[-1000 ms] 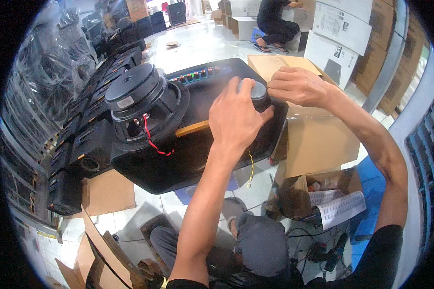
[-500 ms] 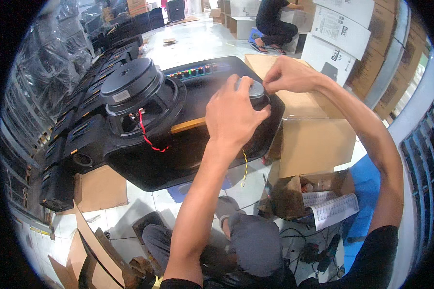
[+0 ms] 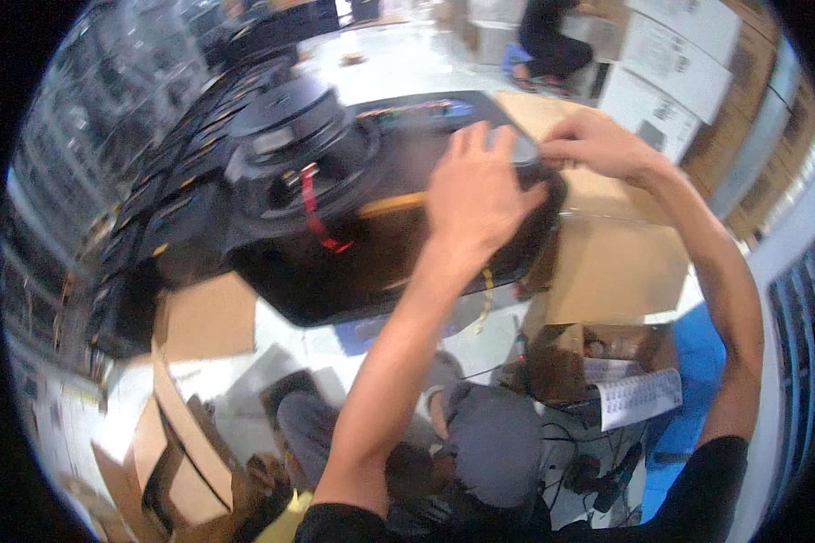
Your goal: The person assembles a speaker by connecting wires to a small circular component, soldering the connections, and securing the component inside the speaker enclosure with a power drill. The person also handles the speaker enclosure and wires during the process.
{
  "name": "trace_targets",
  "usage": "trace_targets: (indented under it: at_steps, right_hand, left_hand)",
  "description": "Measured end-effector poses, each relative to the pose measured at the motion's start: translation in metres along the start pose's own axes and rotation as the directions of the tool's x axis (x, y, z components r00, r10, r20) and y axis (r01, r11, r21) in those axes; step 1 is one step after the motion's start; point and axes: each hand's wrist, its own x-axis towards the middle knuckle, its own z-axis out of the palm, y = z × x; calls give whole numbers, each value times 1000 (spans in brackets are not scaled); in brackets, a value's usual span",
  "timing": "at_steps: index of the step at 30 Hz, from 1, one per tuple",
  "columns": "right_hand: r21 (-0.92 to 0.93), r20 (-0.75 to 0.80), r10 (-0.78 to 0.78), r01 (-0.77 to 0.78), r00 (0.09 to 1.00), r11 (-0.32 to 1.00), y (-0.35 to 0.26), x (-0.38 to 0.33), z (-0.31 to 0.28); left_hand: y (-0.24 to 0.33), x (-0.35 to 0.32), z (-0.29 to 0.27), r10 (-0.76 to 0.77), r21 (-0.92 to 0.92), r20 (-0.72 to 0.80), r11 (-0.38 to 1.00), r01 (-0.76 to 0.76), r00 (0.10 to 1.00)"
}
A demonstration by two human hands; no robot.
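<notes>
A black speaker cabinet [image 3: 335, 290] lies before me. On its left part a large woofer [image 3: 285, 127] sits magnet up, with a red-and-black wire [image 3: 312, 208] at its terminals. At the cabinet's right end, my left hand [image 3: 475, 195] is curled over a small round grey-topped speaker driver [image 3: 523, 152], fingers across its top and thumb at its near side. Close to the driver's right side is my right hand [image 3: 607, 149], fingertips pinched together; what they hold is too blurred to make out. A yellow wire [image 3: 487, 294] hangs below my left hand.
An open cardboard box [image 3: 561, 362] with a printed sheet [image 3: 638, 398] stands below right. Black speaker cabinets [image 3: 136, 262] line the left. Cables and a power tool [image 3: 616, 480] lie on the floor. A person [image 3: 552, 45] sits at the back beside stacked cartons [image 3: 679, 54].
The whole view has shifted, so the scene sits further right and slightly higher, and it is blurred. Both hands stay at the small driver.
</notes>
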Motion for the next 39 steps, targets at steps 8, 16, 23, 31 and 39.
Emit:
trace_targets:
  at_steps: [8,16,23,31,39]
  right_hand:
    - [117,-409,67,-21,910,993,-24,-93,49]
    - [509,-489,392,-110,779,854,-52,-195,157]
    - [618,-451,401,-45,797,785,-86,-212,211]
    - [643,-506,434,-9,745,765,-42,-187,236]
    - [530,-718,431,28,546,847,-11,-132,191]
  left_hand:
    - [-9,-9,10,46,-70,-148,996,-57,988]
    - [-13,-18,7,124,-33,-220,990,-134,968]
    - [-11,-56,-16,126,-96,-344,981,-168,931]
    - [-44,-179,-44,85,24,-320,996,-82,944]
    - [-94,-307,-40,-433,-62,-160,901,428,887]
